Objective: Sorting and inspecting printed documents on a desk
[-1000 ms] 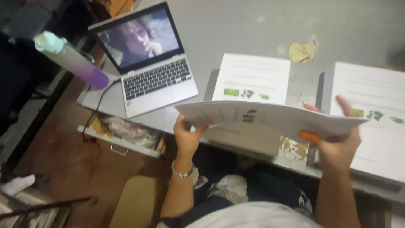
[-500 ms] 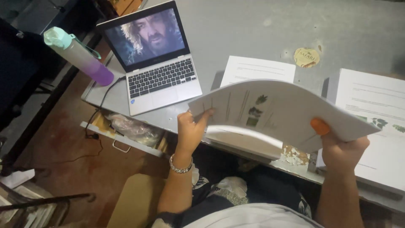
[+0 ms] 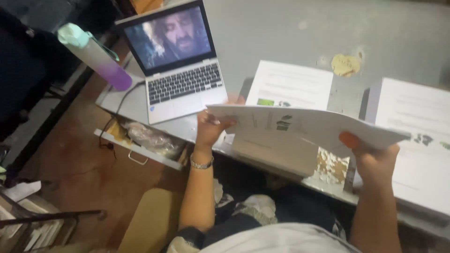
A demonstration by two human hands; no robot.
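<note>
A: The stack of printed sheets (image 3: pixel 304 126) is being held level above the near edge of the grey desk (image 3: pixel 281 37), just in front of the open laptop (image 3: pixel 176 61).

B: Which hands are gripping it?

A: The left hand (image 3: pixel 208 129) is pinching the stack's left end, fingers curled narrow around the edge. The right hand (image 3: pixel 375 157) is clamping the right end, thumb on top.

B: And the step in hand?

A: It looks like the person is squaring or sorting the stack. Setting it down would call for a bare patch of desk between the paper pile (image 3: pixel 288 84) behind the stack and the pile (image 3: pixel 419 136) to the laptop's far right.
</note>
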